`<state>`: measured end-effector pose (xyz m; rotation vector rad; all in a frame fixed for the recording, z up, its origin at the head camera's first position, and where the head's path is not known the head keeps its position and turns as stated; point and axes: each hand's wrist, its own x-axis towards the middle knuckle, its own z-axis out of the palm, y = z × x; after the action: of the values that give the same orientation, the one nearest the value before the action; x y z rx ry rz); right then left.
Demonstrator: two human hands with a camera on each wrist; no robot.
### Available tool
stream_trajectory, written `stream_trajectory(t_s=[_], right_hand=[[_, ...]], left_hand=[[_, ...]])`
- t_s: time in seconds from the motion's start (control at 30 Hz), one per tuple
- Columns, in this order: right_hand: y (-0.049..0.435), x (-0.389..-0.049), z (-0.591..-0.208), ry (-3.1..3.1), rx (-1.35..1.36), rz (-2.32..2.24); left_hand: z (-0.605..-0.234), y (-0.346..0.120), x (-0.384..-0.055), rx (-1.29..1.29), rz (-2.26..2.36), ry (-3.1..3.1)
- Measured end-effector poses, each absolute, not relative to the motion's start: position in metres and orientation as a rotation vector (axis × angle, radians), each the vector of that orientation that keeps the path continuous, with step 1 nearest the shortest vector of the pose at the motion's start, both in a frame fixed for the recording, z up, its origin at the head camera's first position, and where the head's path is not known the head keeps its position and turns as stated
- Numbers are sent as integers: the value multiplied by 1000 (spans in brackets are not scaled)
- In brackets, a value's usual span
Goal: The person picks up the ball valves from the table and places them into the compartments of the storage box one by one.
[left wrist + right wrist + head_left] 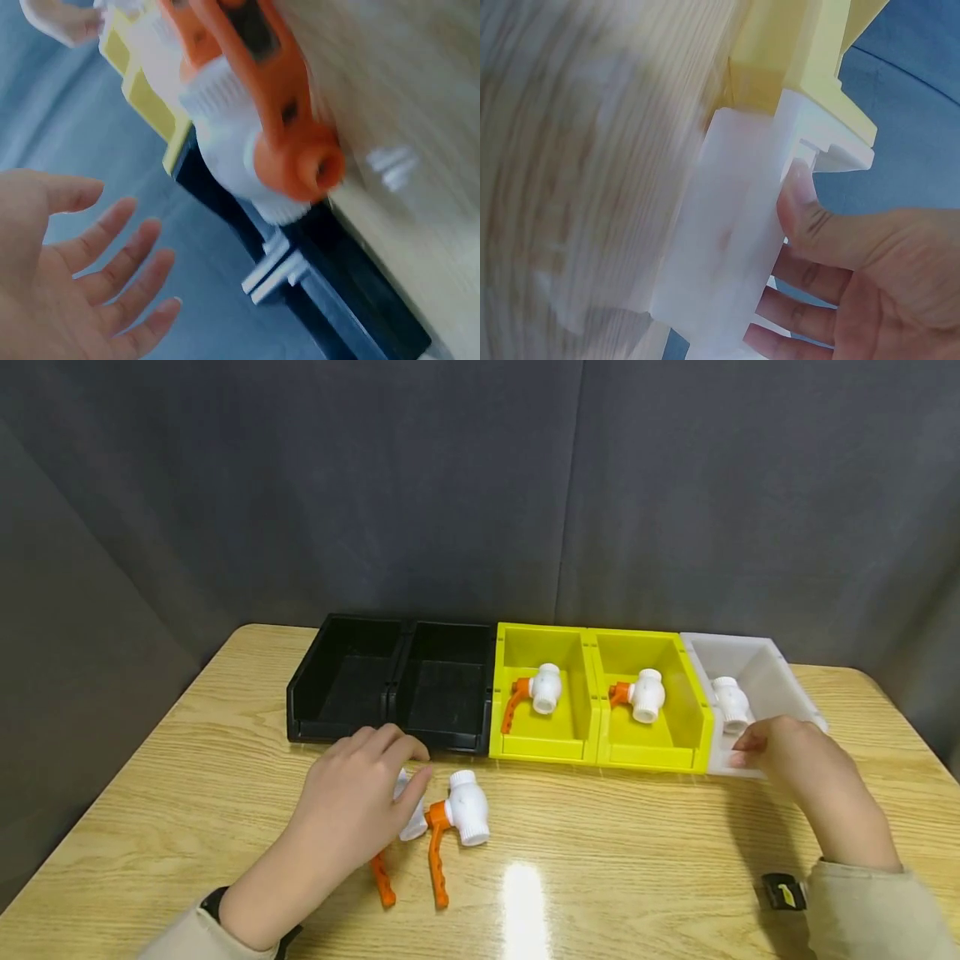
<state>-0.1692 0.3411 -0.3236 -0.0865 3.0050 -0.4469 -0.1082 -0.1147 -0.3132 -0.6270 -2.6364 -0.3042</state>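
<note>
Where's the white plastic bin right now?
In the head view, the white plastic bin sits at the right end of the bin row, directly beside the rightmost yellow plastic bin, with the right hand at its front.

Your bench (615, 860): pale wood-grain top, rounded far corners. Facing you behind it, dark grey fabric (420, 493) with a vertical seam (573, 468). Bright glare patch (523, 910) on the bench, toward your side.
</note>
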Motion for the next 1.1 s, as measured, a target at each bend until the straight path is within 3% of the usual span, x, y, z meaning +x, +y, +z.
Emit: stream_trajectory(t_s=[0.57,1.1], right_hand=[[341,-169,-324,3010,-74,-419],[346,-169,-324,3002,-97,-448]], left_hand=[[-324,-90,-105,-1002,-220,-2697],[-328,-64,-104,-1125,90,-2903]])
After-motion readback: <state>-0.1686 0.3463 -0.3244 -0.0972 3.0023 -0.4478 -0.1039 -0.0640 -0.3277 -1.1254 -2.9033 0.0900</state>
